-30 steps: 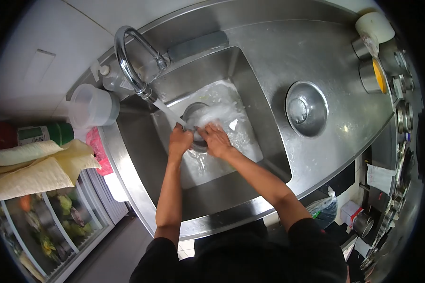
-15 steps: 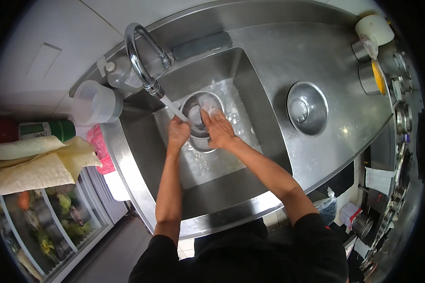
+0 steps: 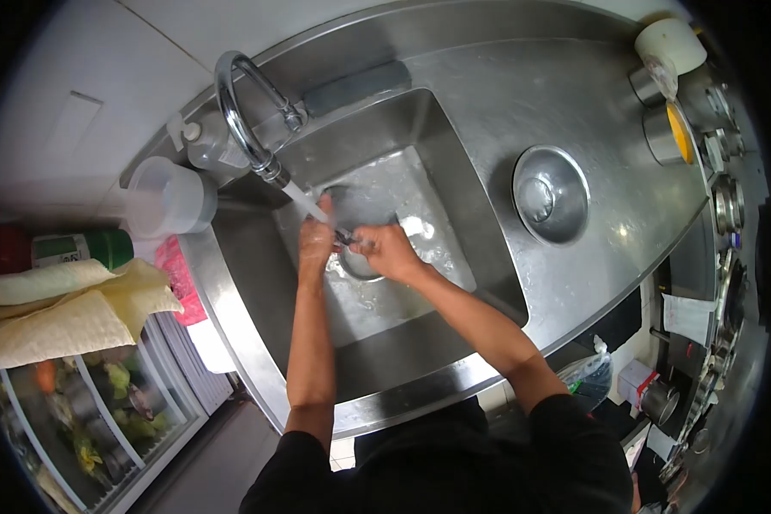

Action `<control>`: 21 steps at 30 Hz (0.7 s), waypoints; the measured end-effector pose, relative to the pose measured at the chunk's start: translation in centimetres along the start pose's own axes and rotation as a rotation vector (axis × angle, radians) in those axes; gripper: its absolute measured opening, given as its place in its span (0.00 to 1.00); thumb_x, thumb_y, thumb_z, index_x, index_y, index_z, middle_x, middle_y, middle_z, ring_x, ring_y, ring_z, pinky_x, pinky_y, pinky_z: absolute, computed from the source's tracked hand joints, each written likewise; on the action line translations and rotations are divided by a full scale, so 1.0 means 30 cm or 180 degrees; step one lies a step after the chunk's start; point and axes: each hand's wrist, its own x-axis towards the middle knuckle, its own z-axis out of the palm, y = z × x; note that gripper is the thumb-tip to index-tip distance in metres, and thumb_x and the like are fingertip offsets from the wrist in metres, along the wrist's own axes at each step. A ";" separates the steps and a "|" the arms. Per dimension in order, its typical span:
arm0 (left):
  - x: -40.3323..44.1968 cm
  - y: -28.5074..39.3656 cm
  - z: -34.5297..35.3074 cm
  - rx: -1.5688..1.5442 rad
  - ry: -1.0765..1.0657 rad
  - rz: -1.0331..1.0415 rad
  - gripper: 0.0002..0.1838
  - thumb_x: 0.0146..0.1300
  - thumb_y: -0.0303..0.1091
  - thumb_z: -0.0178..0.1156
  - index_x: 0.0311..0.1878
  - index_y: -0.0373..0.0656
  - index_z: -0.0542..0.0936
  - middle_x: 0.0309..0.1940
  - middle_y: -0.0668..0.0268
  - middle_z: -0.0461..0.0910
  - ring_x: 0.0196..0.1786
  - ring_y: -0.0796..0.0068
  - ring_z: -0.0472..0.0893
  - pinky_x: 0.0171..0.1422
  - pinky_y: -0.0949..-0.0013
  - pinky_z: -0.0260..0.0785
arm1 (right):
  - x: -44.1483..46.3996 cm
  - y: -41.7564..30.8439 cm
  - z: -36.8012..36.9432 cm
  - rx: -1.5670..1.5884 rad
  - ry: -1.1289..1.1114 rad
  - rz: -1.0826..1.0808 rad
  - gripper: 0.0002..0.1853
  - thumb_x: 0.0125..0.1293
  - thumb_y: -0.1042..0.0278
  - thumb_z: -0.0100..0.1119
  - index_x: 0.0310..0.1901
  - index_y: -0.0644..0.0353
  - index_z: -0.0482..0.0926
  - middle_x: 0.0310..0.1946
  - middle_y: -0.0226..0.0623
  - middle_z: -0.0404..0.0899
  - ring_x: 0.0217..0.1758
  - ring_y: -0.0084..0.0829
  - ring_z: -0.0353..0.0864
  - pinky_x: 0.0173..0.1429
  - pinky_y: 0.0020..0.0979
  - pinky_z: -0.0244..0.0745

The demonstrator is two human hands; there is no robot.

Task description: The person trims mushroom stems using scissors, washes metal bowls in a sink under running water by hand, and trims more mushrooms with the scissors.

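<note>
Evidently, in the head view, the left hand (image 3: pixel 315 238) is closed round the rim of a blurred steel bowl (image 3: pixel 366 206) under the gooseneck faucet (image 3: pixel 229 107); the right hand (image 3: pixel 391 251) curls beside it, grip unclear. Wet metal could slip, or the faucet's stream (image 3: pixel 301 198) splash off it.

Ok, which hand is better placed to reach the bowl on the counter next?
Probably the right hand: it sits between the left hand and that metal bowl, so its reach looks shorter.
</note>
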 end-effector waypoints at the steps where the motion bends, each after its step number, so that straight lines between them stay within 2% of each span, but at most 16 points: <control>1: 0.047 -0.050 0.006 -0.0117 0.0126 0.0101 0.35 0.68 0.60 0.53 0.58 0.34 0.78 0.38 0.54 0.83 0.40 0.65 0.82 0.40 0.63 0.74 | 0.015 -0.001 -0.015 0.0767 0.0332 0.0090 0.11 0.63 0.65 0.67 0.40 0.63 0.80 0.33 0.34 0.84 0.33 0.29 0.81 0.41 0.31 0.75; 2: 0.122 -0.140 0.013 -0.0152 0.0180 0.0509 0.35 0.67 0.60 0.53 0.57 0.33 0.79 0.39 0.53 0.83 0.41 0.63 0.83 0.42 0.62 0.74 | 0.038 -0.012 -0.028 0.1553 0.0666 0.0154 0.11 0.65 0.63 0.67 0.40 0.63 0.80 0.34 0.31 0.84 0.34 0.24 0.80 0.41 0.29 0.74; 4: 0.262 -0.328 0.042 -0.0241 0.0293 0.1307 0.35 0.66 0.60 0.54 0.55 0.31 0.79 0.41 0.49 0.83 0.43 0.59 0.83 0.46 0.59 0.74 | 0.065 -0.052 -0.103 0.2515 0.1108 0.0215 0.11 0.67 0.62 0.65 0.41 0.61 0.78 0.34 0.24 0.80 0.37 0.16 0.74 0.41 0.26 0.72; 5: 0.269 -0.362 0.043 0.0191 0.0523 0.0764 0.34 0.64 0.57 0.58 0.54 0.28 0.79 0.43 0.46 0.83 0.47 0.53 0.83 0.53 0.57 0.73 | 0.086 -0.058 -0.153 0.2606 0.1391 0.0036 0.10 0.67 0.63 0.65 0.41 0.60 0.78 0.35 0.24 0.80 0.37 0.16 0.74 0.42 0.25 0.71; 6: 0.308 -0.452 0.061 0.0565 0.0668 0.0541 0.32 0.63 0.55 0.59 0.52 0.28 0.79 0.42 0.46 0.83 0.45 0.53 0.84 0.50 0.57 0.74 | 0.103 -0.066 -0.204 0.2690 0.1673 -0.0140 0.09 0.68 0.64 0.65 0.42 0.59 0.77 0.35 0.24 0.80 0.37 0.16 0.73 0.42 0.24 0.71; 7: 0.366 -0.580 0.092 0.0943 0.0802 0.0313 0.31 0.63 0.53 0.60 0.50 0.27 0.79 0.40 0.46 0.83 0.43 0.52 0.84 0.48 0.57 0.75 | 0.104 -0.107 -0.257 0.2416 0.1919 -0.0458 0.09 0.68 0.64 0.64 0.41 0.60 0.77 0.35 0.24 0.79 0.37 0.16 0.73 0.42 0.24 0.70; 9: 0.365 -0.664 0.131 0.1128 0.0785 -0.0366 0.28 0.62 0.49 0.61 0.47 0.27 0.79 0.38 0.45 0.83 0.38 0.52 0.85 0.41 0.57 0.78 | 0.121 -0.147 -0.348 0.1640 0.2307 -0.0965 0.09 0.68 0.65 0.63 0.41 0.60 0.77 0.34 0.25 0.79 0.36 0.17 0.72 0.42 0.23 0.69; 11: 0.286 -0.667 0.178 0.0738 0.0478 -0.1276 0.24 0.61 0.46 0.62 0.43 0.28 0.79 0.35 0.45 0.83 0.30 0.53 0.86 0.32 0.56 0.80 | 0.147 -0.140 -0.419 0.0637 0.2564 -0.1316 0.09 0.69 0.66 0.62 0.41 0.61 0.77 0.31 0.26 0.79 0.37 0.16 0.71 0.42 0.23 0.68; 14: 0.299 -0.851 0.229 0.0229 0.0198 -0.1348 0.20 0.62 0.41 0.61 0.37 0.27 0.77 0.29 0.45 0.82 0.21 0.56 0.83 0.20 0.59 0.79 | 0.174 -0.097 -0.470 -0.0331 0.2785 -0.0897 0.07 0.68 0.69 0.61 0.42 0.62 0.78 0.29 0.34 0.80 0.35 0.21 0.74 0.43 0.23 0.68; 15: 0.314 -0.868 0.233 0.0070 -0.0029 -0.1524 0.18 0.64 0.37 0.58 0.34 0.26 0.75 0.25 0.45 0.81 0.19 0.55 0.83 0.20 0.58 0.80 | 0.184 -0.078 -0.483 -0.0753 0.2864 -0.0685 0.06 0.65 0.71 0.61 0.42 0.60 0.79 0.30 0.41 0.82 0.36 0.31 0.79 0.47 0.30 0.68; 18: 0.329 -0.884 0.234 0.0127 -0.0179 -0.1667 0.16 0.64 0.33 0.55 0.32 0.25 0.75 0.22 0.46 0.81 0.19 0.57 0.83 0.20 0.61 0.80 | 0.183 -0.020 -0.499 -0.2292 0.3028 -0.0997 0.08 0.62 0.72 0.62 0.43 0.58 0.80 0.34 0.41 0.83 0.38 0.40 0.80 0.50 0.39 0.67; 21: 0.399 -0.917 0.233 0.0599 0.0283 -0.1205 0.15 0.60 0.34 0.57 0.31 0.27 0.79 0.23 0.46 0.82 0.23 0.52 0.84 0.27 0.60 0.81 | 0.182 -0.004 -0.492 -0.2502 0.3013 -0.1027 0.08 0.60 0.72 0.62 0.42 0.57 0.81 0.33 0.38 0.84 0.40 0.39 0.81 0.53 0.44 0.64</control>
